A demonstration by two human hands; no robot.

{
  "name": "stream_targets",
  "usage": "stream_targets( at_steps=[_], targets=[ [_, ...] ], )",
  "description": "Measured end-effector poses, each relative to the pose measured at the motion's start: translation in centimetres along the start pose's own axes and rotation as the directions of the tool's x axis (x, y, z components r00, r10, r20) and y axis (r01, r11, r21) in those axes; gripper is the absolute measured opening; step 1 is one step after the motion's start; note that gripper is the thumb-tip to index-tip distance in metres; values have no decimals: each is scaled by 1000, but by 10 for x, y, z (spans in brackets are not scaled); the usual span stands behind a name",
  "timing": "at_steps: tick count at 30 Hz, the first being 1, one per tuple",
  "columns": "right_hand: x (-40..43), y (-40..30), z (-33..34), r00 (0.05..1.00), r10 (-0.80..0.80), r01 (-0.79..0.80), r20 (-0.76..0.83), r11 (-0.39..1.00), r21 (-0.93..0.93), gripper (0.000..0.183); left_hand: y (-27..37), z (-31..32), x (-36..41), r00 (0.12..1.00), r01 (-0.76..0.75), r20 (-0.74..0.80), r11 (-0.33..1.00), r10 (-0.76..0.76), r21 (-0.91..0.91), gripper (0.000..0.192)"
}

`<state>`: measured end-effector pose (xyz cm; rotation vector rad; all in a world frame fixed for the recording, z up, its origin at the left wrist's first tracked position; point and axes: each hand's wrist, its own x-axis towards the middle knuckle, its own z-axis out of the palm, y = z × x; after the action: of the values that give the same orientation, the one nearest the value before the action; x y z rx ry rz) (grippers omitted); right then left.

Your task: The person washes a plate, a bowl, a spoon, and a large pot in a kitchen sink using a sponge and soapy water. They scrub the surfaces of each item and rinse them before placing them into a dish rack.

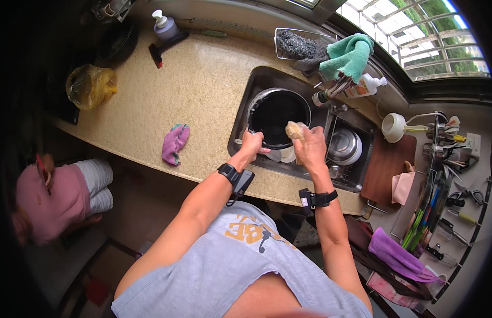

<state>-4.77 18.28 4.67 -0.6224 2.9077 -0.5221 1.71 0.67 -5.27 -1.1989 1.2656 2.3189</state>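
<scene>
A round dark pan (276, 113) with suds on its inner wall is in the left basin of the steel sink (237, 119). My left hand (252, 145) grips its near left rim, the thumb lying along the edge. In my right hand (313, 147) is a tan scrubbing pad (295, 130), foamy, held at the pan's near right rim. Pale dishes (286, 154) show partly below the pan; the pan and my hands hide the rest of them. The faucet (323, 96) stands at the sink's back edge, between the basins.
Bowls with a metal lid (344, 146) sit in the right basin. A purple cloth (175, 145) lies on the counter (150, 107), and a yellow plastic bag (91, 85) farther left. A cutting board (389, 167) is at the right. A person (55, 194) holding a red phone sits at the left.
</scene>
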Motion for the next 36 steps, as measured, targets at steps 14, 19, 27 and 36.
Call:
stream_targets(
  at_steps=[14, 19, 27, 36],
  targets=[
    [24, 11, 119, 942, 81, -6, 326, 974, -227, 24, -1, 11, -20, 963, -219, -72, 910, 259, 353, 66],
    [25, 10, 115, 987, 92, -151, 131, 810, 567, 25, 3, 12, -26, 971, -180, -62, 876, 231, 447, 69],
    [20, 19, 142, 981, -5, -123, 195, 761, 637, 28, -2, 0, -20, 938, -300, 23, 780, 345, 548, 68],
    [18, 24, 151, 988, 97, -153, 121, 724, 673, 29, -2, -3, -23, 924, -341, 96, 684, 370, 645, 67]
  ],
)
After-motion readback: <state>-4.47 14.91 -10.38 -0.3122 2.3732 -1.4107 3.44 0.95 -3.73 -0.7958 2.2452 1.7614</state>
